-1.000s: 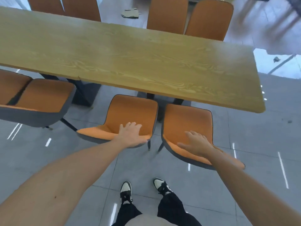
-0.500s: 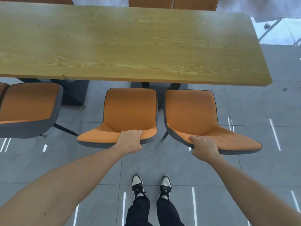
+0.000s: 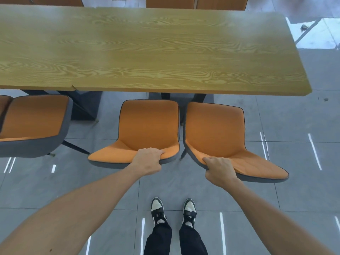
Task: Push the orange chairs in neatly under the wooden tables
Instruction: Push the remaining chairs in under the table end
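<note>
Two orange chairs with grey shells stand side by side at the near edge of the long wooden table (image 3: 165,52). My left hand (image 3: 148,161) grips the top of the backrest of the left chair (image 3: 149,126). On the backrest top of the right chair (image 3: 215,129), my right hand (image 3: 219,171) is closed. The seats of both chairs sit partly under the table edge, and the right chair's backrest splays out to the right.
A third orange chair (image 3: 33,124) stands to the left, by the black table leg (image 3: 84,105). More orange chair backs (image 3: 195,2) line the far side. My feet (image 3: 173,212) stand on grey floor tiles behind the two chairs.
My hands went from resting flat on the two backrests to gripping their top edges. The view has shifted so that I face the table squarely, with the chairs straighter to it.
</note>
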Available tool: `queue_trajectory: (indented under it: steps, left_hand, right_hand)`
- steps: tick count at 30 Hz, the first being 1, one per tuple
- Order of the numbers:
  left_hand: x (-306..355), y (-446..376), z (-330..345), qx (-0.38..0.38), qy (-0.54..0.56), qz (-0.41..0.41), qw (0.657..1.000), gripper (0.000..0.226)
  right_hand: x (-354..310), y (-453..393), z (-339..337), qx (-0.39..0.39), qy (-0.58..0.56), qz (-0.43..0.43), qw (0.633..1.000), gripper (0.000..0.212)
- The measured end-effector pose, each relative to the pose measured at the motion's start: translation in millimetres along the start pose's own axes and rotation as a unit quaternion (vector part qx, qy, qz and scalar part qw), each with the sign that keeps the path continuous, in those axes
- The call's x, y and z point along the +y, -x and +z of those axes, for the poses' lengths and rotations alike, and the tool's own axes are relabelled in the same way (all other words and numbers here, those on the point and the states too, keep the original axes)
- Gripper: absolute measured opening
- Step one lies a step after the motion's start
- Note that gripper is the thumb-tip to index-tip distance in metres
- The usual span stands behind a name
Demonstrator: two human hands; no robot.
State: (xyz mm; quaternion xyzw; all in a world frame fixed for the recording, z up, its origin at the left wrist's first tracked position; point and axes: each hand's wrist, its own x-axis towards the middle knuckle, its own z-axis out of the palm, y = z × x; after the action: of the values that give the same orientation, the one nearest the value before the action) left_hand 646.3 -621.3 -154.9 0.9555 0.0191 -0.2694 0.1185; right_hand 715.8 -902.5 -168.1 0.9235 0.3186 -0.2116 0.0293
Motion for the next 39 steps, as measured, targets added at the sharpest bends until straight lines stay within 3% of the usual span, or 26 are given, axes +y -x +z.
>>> queue_trajectory:
  steps: [3, 7, 10, 14, 22, 26, 29, 33, 39]
  left_hand:
    - [-2.1, 3.1, 3.5, 0.008, -0.012, 0.011, 1.0, 0.041]
    - [-5.0, 7.8, 7.8, 0.024, -0.013, 0.024, 0.999, 0.034]
    - [-5.7, 5.0, 8.4, 0.033, -0.017, 0.025, 0.999, 0.041]
    - [-5.0, 2.5, 8.2, 0.036, -0.018, 0.018, 0.999, 0.038]
    - [-1.8, 3.8, 5.9, 0.039, -0.014, -0.004, 0.999, 0.059]
    - [-0.4, 5.9, 3.3, 0.044, -0.009, -0.008, 0.999, 0.059]
    - [2.8, 6.0, 2.8, 0.044, 0.021, -0.024, 0.998, 0.073]
    - [7.9, 5.4, -2.3, 0.078, 0.063, -0.048, 0.994, 0.065]
    - [6.3, -1.0, 2.7, 0.118, 0.018, -0.034, 0.992, 0.058]
  right_hand:
    - [1.3, -0.2, 0.8, 0.02, 0.006, -0.013, 1.0, 0.011]
    - [0.7, 6.3, 5.5, 0.024, 0.002, -0.039, 0.999, 0.028]
    - [2.5, 5.5, 5.7, 0.025, 0.012, -0.048, 0.998, 0.029]
    - [3.1, 0.1, 4.4, 0.027, 0.021, -0.037, 0.999, 0.025]
    - [-0.2, -1.6, -5.1, -0.012, 0.013, -0.03, 0.999, 0.008]
    - [-7.4, 2.7, -9.1, 0.027, -0.061, 0.027, 0.997, 0.037]
    - [-16.6, -1.2, -11.9, 0.048, -0.108, 0.106, 0.987, 0.054]
    - [-21.1, -9.9, -14.4, 0.029, -0.094, 0.168, 0.981, 0.043]
    - [-18.1, -14.1, -12.6, 0.024, -0.09, 0.157, 0.983, 0.04]
